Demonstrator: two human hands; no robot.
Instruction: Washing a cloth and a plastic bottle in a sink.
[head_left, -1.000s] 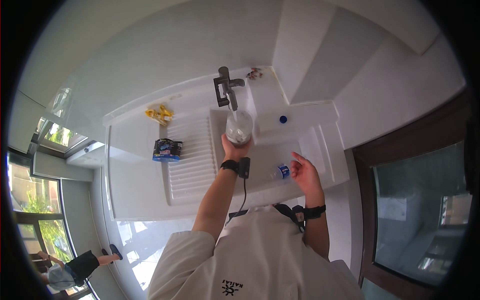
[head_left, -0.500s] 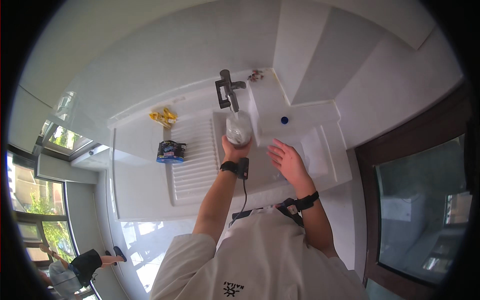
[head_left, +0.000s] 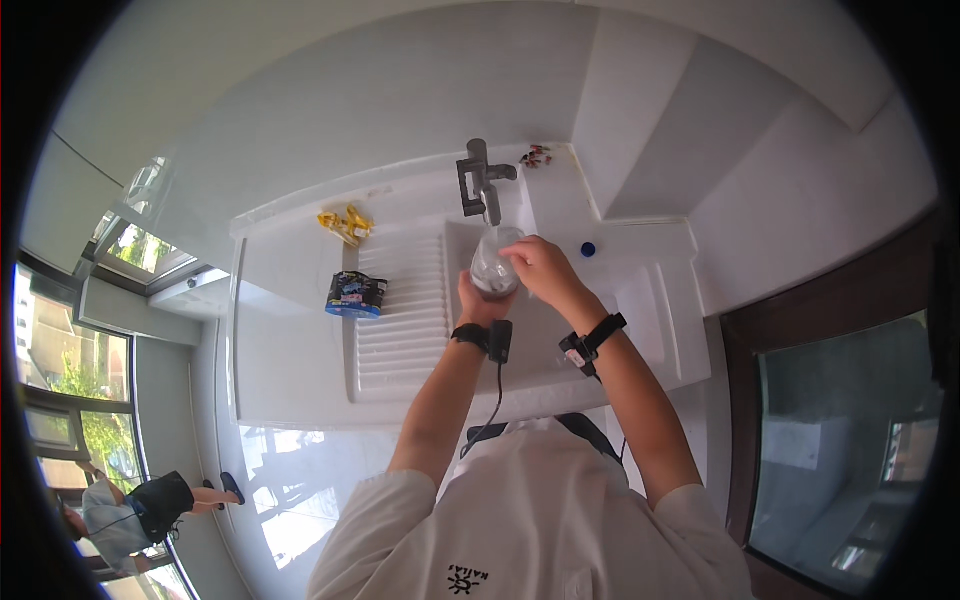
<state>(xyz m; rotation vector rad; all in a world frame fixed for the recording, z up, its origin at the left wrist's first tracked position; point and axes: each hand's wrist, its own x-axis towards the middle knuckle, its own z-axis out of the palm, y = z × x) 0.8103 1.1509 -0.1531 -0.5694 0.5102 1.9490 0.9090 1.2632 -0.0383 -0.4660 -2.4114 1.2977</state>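
Note:
My left hand (head_left: pixel 486 306) is wrapped round the lower part of a clear, rounded container (head_left: pixel 489 268), holding it over the sink just below the grey faucet (head_left: pixel 480 185). The container looks like a bottle or jar; its exact kind is hard to make out. Over its upper right side my right hand (head_left: pixel 548 268) is bent, fingers pinched together at the container's top. What those fingertips grip, if anything, is hidden. A small round blue cap (head_left: pixel 588 249) lies on the white surface to the right of my right hand.
The white sink unit has a ridged drainboard (head_left: pixel 400 340) on the left. A black and blue pouch (head_left: pixel 356 295) and a crumpled yellow wrapper (head_left: pixel 346 225) lie there. Small reddish bits (head_left: pixel 536 156) sit behind the faucet's right. Far left, another person (head_left: pixel 130 515) is near the windows.
My right hand has moved from open beside the container to its top, fingers now closed. Water ran from the faucet into the container earlier; no stream shows now. My left hand keeps its hold.

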